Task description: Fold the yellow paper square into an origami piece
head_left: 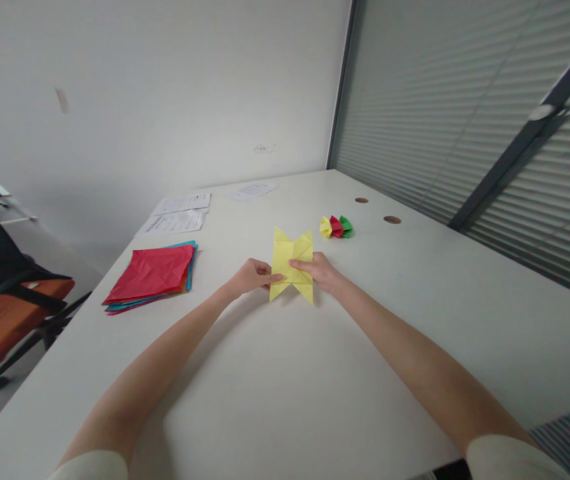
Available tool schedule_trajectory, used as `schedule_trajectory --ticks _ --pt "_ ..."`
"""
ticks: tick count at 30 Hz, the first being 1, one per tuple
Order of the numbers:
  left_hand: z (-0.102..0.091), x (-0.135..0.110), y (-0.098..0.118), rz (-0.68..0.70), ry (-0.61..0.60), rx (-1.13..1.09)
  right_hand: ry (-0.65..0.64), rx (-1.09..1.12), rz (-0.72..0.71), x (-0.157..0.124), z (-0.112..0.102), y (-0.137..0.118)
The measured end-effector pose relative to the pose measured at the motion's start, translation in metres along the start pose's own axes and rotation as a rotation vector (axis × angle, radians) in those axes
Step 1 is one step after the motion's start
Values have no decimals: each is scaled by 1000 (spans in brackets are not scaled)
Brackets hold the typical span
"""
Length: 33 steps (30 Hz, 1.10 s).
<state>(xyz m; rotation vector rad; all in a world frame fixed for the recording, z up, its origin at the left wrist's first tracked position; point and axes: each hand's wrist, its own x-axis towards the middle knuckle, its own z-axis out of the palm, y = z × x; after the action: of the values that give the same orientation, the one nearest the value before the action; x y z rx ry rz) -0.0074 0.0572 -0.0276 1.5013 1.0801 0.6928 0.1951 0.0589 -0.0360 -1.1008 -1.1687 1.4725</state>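
Observation:
Between my two hands is a folded yellow paper (285,252), with pointed corners at its top and bottom and a V-shaped notch at each end. My left hand (255,276) pinches its lower left side, thumb in front and the other fingers partly hidden behind. On the right edge, my right hand (321,270) grips the paper with its thumb lying across the front near the middle. The paper is held just over the white table (245,373). Beyond my right hand lie small folded paper pieces: a yellow one (325,227), a red one (336,227) and a green one (346,227).
To the left rests a stack of coloured paper sheets (149,273), red on top with blue below. Printed sheets (177,213) lie further back near the wall. Two round holes (392,219) pierce the tabletop by the blinds (439,113). An orange-seated chair (19,313) stands left.

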Motion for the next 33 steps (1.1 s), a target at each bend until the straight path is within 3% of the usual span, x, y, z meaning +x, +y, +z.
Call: schedule_trajectory --ticks 11,14,22,28,33 --pt "-6 -2 3 29 -44 2 7 36 -49 3 -2 6" --pt "-7 -2 5 46 0 3 13 65 -55 2 -1 6" --pt "7 0 0 113 4 -316 -51 25 -41 -3 8 8" --pt "5 3 -2 168 137 -264 -43 -91 -84 -5 13 3" --pt "3 4 3 262 181 -168 43 -220 -228 2 12 2"
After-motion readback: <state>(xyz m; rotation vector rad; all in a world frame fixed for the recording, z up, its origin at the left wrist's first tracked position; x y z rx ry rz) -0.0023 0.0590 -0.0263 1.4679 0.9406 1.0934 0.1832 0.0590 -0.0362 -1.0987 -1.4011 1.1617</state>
